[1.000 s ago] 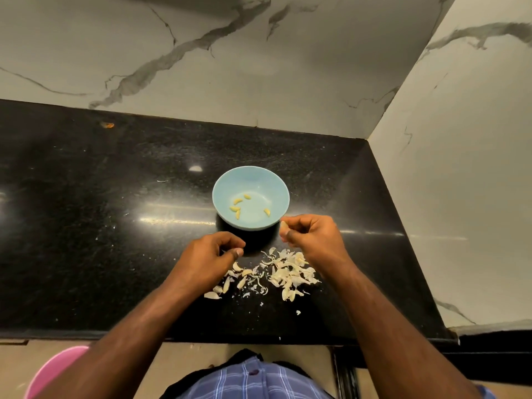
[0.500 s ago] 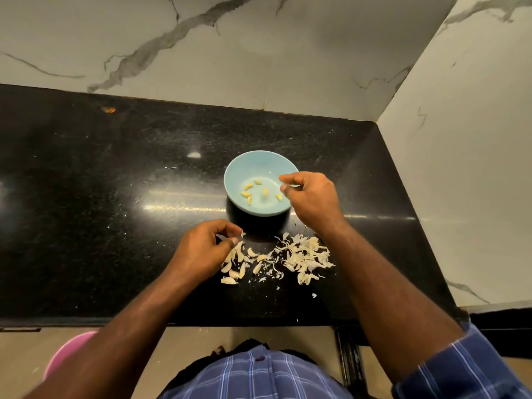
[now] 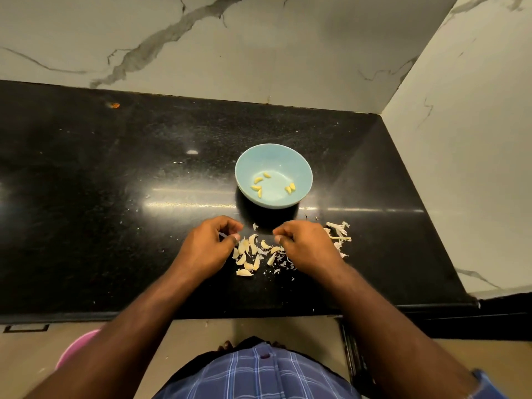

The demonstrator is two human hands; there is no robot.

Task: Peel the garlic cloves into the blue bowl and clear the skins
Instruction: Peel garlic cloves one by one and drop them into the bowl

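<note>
Garlic is what I see most in the head view. Six peeled cloves [image 3: 260, 188], small and yellow, lie in the blue bowl [image 3: 299, 161], which sits just above the middle of the frame on the black counter [image 3: 115, 197]. Below the bowl, near the middle, unpeeled cloves [image 3: 247, 254] lie in a little heap on the counter. Dry skins [image 3: 339, 230] are scattered to the right of the heap, some partly hidden by a hand.

My left hand [image 3: 205, 249] sits at the left edge of the heap. Its fingers are curled in with the thumb and first finger close together, and a thin sliver shows between them; I cannot tell what it is. My right hand [image 3: 306, 247] sits over the right side of the heap. Its fingers are curled too, tips bunched together just above the cloves. I cannot tell if they pinch anything.

Marble wall [image 3: 259, 53] fills the top of the frame. A pink tub [image 3: 76, 349] peeks in at the lower left.
</note>
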